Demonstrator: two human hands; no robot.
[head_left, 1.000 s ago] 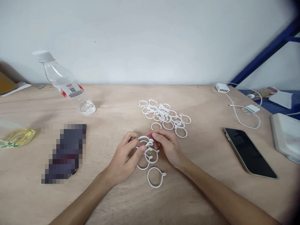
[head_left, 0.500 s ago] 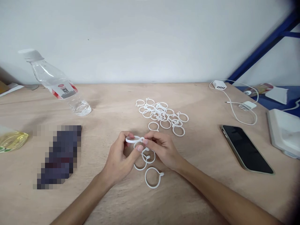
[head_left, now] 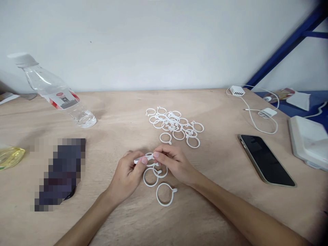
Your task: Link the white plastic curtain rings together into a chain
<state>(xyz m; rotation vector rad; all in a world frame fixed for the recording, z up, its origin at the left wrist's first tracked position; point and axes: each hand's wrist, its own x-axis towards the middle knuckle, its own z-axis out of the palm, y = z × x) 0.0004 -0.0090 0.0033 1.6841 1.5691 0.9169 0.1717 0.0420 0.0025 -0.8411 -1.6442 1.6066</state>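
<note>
Between my two hands is a white plastic curtain ring (head_left: 138,160), turned nearly edge-on. My left hand (head_left: 130,172) grips its band between thumb and fingers. On the other side, my right hand (head_left: 173,160) pinches the small eyelet end, which the fingertips partly hide. Beneath the hands lie several more rings, among them an overlapping ring (head_left: 150,177); a separate ring (head_left: 164,194) rests nearer to me. Farther off, a loose pile of the same white rings (head_left: 178,135) spreads over the wooden table (head_left: 115,112).
At left stand a clear water bottle (head_left: 60,94) and a pixelated dark item (head_left: 61,174), with a yellow-tinted clear packet (head_left: 11,157) at the edge. To the right are a phone (head_left: 266,160), a white charger with cable (head_left: 237,91) and a white device (head_left: 307,140). A wall closes the back.
The held ring has tipped from showing its opening to nearly edge-on, and my left thumb now presses on its band. The whole view has shifted slightly.
</note>
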